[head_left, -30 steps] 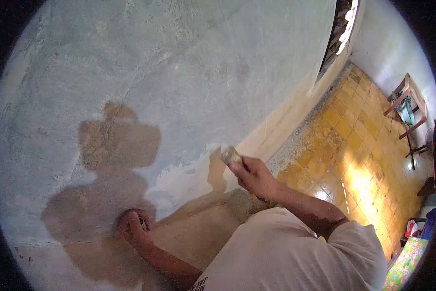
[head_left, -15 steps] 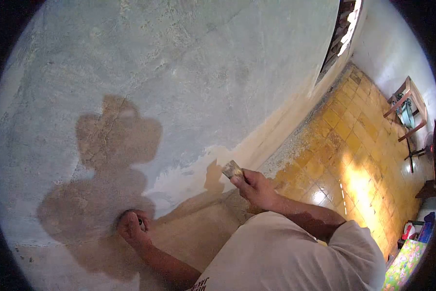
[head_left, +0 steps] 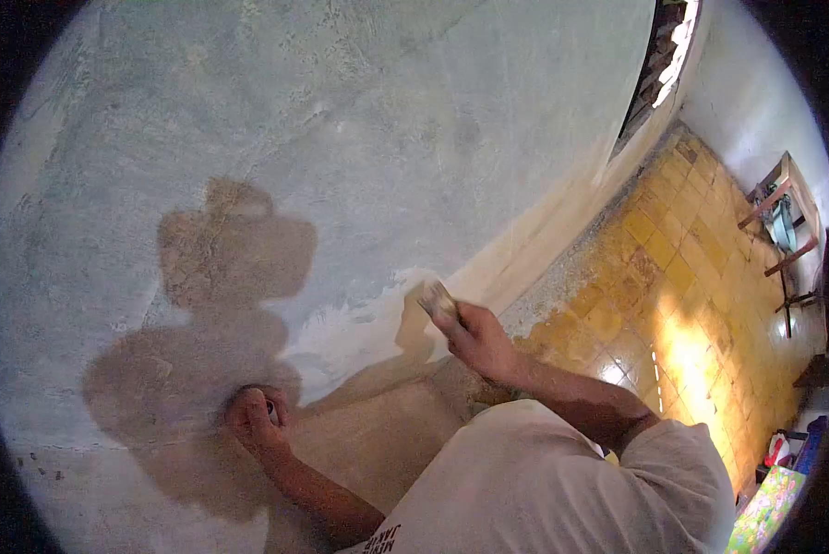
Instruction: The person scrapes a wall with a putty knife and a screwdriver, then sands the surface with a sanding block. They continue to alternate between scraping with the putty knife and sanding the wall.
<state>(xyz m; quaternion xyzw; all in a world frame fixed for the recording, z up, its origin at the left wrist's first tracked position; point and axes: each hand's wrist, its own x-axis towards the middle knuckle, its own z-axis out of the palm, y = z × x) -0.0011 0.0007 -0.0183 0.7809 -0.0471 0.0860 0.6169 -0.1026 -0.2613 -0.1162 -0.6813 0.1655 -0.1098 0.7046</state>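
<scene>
Fingers of right hand (head_left: pixel 481 343) closed round flat tool (head_left: pixel 440 301), brush or scraper too blurred to tell, held at whitish patch (head_left: pixel 350 334) on wall (head_left: pixel 341 138); contact unclear. Left hand (head_left: pixel 256 417), farther left, curled round small object (head_left: pixel 271 409), kind unclear. Step, seemingly surface work, likely wants light, even passes, flat working edge, patch margins blended into grey. Tiled floor (head_left: pixel 650 231) far right.

The yellow tiled floor (head_left: pixel 650 226), partly sunlit, carries a piece of wooden furniture (head_left: pixel 803 196).
</scene>
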